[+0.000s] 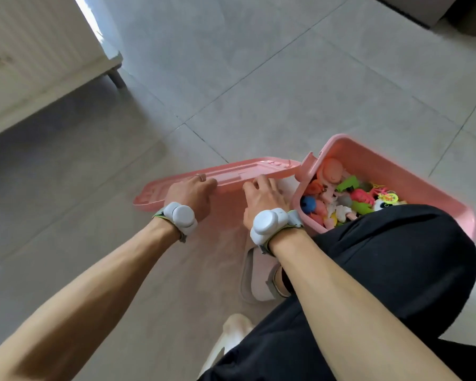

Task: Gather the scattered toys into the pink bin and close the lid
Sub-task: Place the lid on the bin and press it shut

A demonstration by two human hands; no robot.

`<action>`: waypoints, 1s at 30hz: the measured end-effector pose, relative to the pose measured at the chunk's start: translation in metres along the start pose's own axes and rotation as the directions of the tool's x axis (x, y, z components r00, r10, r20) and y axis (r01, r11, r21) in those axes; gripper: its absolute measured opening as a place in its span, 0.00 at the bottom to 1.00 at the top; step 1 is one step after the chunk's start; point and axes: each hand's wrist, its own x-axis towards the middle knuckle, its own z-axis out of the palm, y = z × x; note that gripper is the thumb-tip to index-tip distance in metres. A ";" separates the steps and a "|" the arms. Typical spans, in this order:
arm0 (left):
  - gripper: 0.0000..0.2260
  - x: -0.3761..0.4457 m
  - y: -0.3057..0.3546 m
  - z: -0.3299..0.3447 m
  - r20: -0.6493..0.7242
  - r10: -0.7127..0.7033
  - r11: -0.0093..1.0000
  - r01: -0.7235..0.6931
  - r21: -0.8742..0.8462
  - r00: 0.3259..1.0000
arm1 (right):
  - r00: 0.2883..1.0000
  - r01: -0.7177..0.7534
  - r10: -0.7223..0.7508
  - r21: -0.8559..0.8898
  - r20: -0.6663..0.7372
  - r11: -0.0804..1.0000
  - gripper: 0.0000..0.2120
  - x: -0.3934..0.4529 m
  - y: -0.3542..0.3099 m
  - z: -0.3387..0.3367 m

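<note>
The pink bin [396,171], a smooth moulded plastic tub with rounded corners and a rolled rim, stands on the grey tiled floor [259,78] toward the lower right of the view, its near end hidden behind a knee in black fabric [382,257]. Inside lies a heap of small toys [352,193]: a blue ball, green and pink plastic figures, a white panda-faced piece. The lid [231,174], a flat pink plastic panel with ribbed recesses, is off the bin and sits just beside its left end, tilted up. The left hand [193,193] grips the lid's near edge, fingers curled over it, a ring on one finger. The right hand [261,196] holds the same edge closer to the bin, fingers bent onto the lid. Both wrists carry rounded pale grey devices [180,217] on straps.
</note>
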 end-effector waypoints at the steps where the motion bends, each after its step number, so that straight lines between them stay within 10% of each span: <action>1: 0.06 0.003 0.003 -0.010 -0.020 0.031 0.999 -0.030 0.024 0.999 | 0.999 0.005 -0.007 -0.029 -0.047 1.000 0.22 0.002 0.002 -0.005; 8: 0.11 0.029 0.033 -0.073 -0.197 0.208 0.975 -0.186 0.124 0.958 | 0.872 0.012 -0.037 -0.053 -0.489 0.998 0.19 0.008 0.038 -0.052; 30: 0.08 0.070 0.236 -0.200 -0.346 0.615 0.779 -0.613 0.131 0.708 | 0.697 -0.306 0.140 -0.115 -0.704 0.945 0.16 -0.132 0.180 -0.189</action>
